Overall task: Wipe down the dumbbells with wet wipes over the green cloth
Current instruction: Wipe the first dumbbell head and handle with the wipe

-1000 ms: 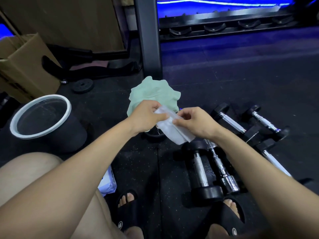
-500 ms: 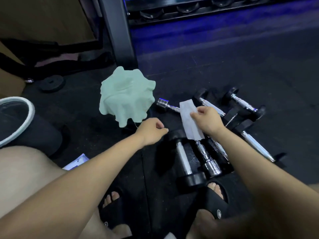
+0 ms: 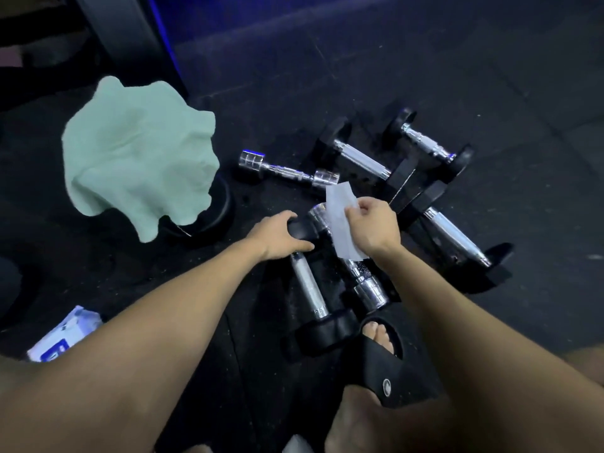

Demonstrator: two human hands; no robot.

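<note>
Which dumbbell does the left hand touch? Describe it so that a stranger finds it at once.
Start at the green cloth, then look right and down to the left hand. It grips the far black head of the dumbbell nearest the sandal. Unlike the all-chrome dumbbell beside it, its heads are black.

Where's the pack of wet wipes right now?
In the head view the wet wipes pack lies on the floor at lower left, beside the left forearm, below the green cloth.
</note>
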